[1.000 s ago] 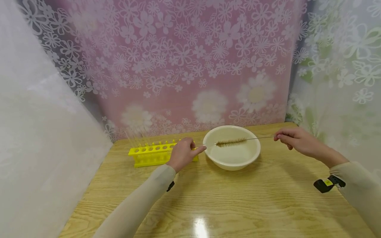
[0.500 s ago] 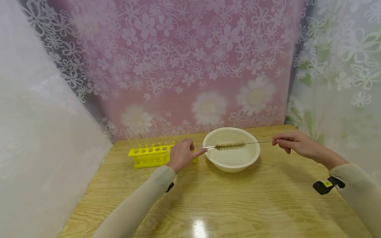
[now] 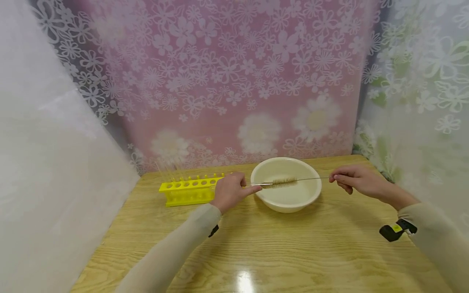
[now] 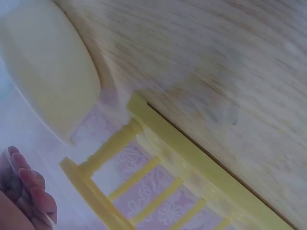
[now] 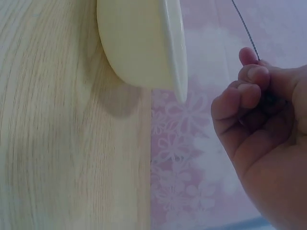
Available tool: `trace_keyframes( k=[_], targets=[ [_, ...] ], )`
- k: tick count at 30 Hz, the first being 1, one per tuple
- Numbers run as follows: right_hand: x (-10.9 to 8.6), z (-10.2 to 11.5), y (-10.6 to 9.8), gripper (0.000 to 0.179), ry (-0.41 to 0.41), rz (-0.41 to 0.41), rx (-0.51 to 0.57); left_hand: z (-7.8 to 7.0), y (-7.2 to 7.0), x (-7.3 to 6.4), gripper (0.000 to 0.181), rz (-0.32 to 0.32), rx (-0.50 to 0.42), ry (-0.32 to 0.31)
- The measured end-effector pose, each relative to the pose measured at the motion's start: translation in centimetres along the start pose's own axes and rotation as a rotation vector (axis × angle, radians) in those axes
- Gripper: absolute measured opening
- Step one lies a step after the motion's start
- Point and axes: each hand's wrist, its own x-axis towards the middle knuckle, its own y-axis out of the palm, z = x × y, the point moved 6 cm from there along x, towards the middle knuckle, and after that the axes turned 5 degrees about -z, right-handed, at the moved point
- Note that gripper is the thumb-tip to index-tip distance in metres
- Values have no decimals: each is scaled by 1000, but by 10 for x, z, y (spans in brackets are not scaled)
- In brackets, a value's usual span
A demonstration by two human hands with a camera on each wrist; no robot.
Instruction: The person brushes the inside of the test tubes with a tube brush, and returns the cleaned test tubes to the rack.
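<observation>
My left hand [image 3: 231, 190] grips a clear glass test tube [image 3: 266, 184], its mouth pointing right over the cream basin [image 3: 286, 208]. In the left wrist view the curled fingers [image 4: 31, 179] of that hand show at the lower left. A test tube brush [image 3: 285, 182] with tan bristles has its bristle tip at the tube's mouth, partly inside it. With thumb and fingers my right hand [image 3: 357, 179] pinches the brush's thin twisted-wire handle [image 5: 246, 28], right of the basin. Both tube and brush lie nearly level above the basin.
Behind my left hand stands a yellow test tube rack [image 3: 188, 195], with several clear tubes [image 3: 169, 171] upright in its left end. All of it is on a wooden table [image 3: 293, 252]. A pink flowered curtain [image 3: 238, 81] hangs along the back edge.
My right hand has moved left, pushing the brush's bristles partway into the tube's mouth. My left hand has shifted slightly right, and more of the tube shows past its fingers.
</observation>
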Motion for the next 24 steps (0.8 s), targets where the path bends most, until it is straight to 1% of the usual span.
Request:
trace_keyframes(
  k=[3,6,12,17,21,24],
  targets=[
    [4,3,7,26,21,18,3,-4,2,2,60,-8,25,6],
    [7,4,10,27,35,13,9,-5,3,3,59,-11,46,-5],
    [11,8,17,28,-15,16,-12,-11,6,6,60,6,17,-1],
    [17,13,27,26,-33,11,-13,-16,9,9,61,20,10,-4],
    [24,18,37,25,-48,24,16,-17,9,9,60,15,12,-12],
    [29,21,44,25,-47,38,39,-16,9,7,59,24,7,-28]
  ],
)
